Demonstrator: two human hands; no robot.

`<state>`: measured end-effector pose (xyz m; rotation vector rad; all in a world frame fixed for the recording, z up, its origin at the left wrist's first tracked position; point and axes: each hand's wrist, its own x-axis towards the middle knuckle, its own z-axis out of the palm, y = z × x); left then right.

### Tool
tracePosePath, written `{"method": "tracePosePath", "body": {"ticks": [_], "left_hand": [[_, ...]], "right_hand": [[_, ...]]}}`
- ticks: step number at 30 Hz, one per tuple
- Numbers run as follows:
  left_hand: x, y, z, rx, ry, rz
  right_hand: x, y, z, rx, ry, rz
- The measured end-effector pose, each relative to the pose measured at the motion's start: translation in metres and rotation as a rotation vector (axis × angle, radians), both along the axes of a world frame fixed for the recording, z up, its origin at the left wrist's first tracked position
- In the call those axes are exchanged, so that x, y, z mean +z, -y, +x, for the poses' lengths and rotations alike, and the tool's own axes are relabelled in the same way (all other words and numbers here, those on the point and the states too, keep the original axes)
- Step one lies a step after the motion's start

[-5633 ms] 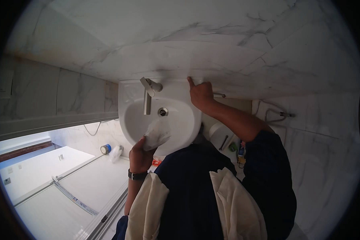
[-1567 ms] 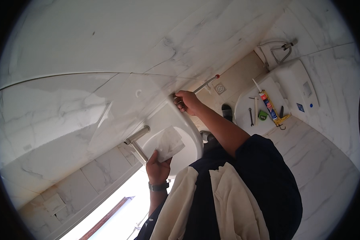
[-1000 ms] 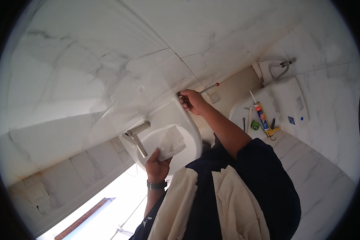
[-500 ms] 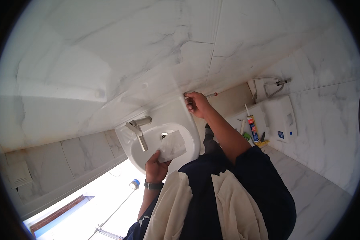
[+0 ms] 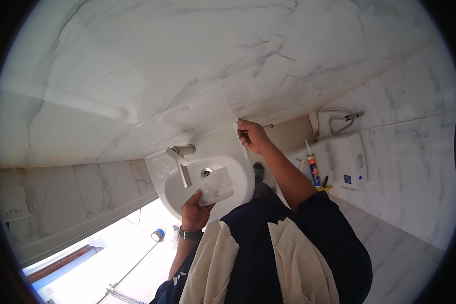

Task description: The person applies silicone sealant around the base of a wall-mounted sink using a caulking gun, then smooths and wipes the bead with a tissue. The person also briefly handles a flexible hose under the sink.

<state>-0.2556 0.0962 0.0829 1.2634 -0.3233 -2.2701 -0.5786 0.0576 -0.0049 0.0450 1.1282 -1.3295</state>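
Observation:
My left hand [image 5: 195, 210] is closed on the edge of a flat, pale square sheet [image 5: 219, 186] with whitish smears. It holds the sheet over the bowl of a white washbasin [image 5: 243, 195], beside the drain. At the basin's back right corner, close to the marble-patterned wall, my right hand [image 5: 252, 136] has its fingers curled in a pinch. Whatever lies between those fingers is hidden. A thin rod with an orange-red end [image 5: 271, 126] shows just beyond that hand; I cannot tell whether it is held.
A metal tap [image 5: 180, 162] stands on the basin's left rear. To the right, a sealant cartridge [image 5: 314, 169] stands near a white cistern [image 5: 345, 159], with a grey hose [image 5: 334, 121] on the wall. A blue-and-white roll [image 5: 157, 235] lies at lower left.
The view has shifted slightly. My right hand sits a little lower in the picture, still at the basin's back corner. My left hand keeps hold of the pale sheet.

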Motion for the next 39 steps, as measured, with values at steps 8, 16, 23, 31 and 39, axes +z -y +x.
{"method": "tracePosePath", "body": {"ticks": [8,16,23,31,39], "left_hand": [[-0.01,0.0,0.016,0.015,-0.007,0.024],[-0.021,0.001,0.035,0.031,-0.059,0.026],[-0.029,0.005,0.045,0.078,-0.07,0.067],[-0.034,0.006,0.052,0.073,-0.098,0.072],[-0.034,0.005,0.064,0.074,-0.104,0.06]], "right_hand": [[0.011,0.004,0.014,0.092,-0.299,0.003],[0.016,0.003,0.021,0.062,-0.352,0.026],[0.011,0.004,0.028,0.167,-0.581,0.055],[-0.008,0.008,0.039,0.235,-0.924,0.075],[0.004,0.021,0.072,0.338,-1.187,0.114]]}}
